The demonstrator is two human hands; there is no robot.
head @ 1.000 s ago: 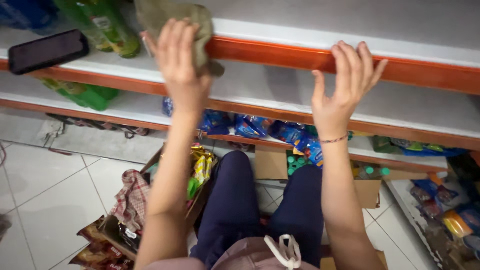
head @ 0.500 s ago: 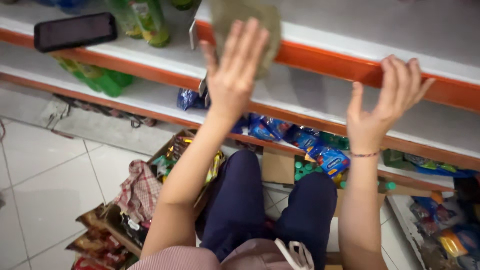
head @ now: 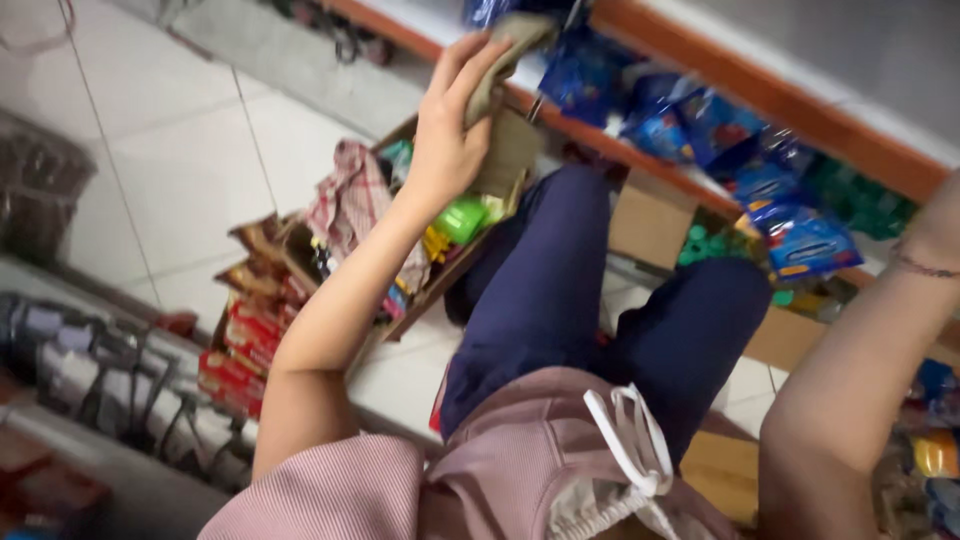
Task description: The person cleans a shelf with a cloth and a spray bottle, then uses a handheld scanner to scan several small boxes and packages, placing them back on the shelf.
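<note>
My left hand point(head: 455, 125) grips an olive-green cloth point(head: 505, 50), lifted above an open cardboard box point(head: 500, 165). The box holds colourful snack packets point(head: 460, 220) and a checked rag point(head: 345, 200). Only my right forearm and wrist point(head: 925, 265), with a thin bracelet, show at the right edge; the hand itself is out of frame. My legs in dark blue trousers point(head: 560, 290) stand between the box and the shelf.
A low orange-edged shelf point(head: 700, 195) holds blue snack bags point(head: 800, 240) and green packs point(head: 860, 200). Cardboard boxes point(head: 650, 225) sit under it. Red packets point(head: 240, 340) lie on the white tile floor point(head: 200, 170). A dark rack point(head: 110, 390) stands at lower left.
The view has swung down from the upper shelves to the floor. My left hand came down off the shelf with the cloth. My right hand has left the frame.
</note>
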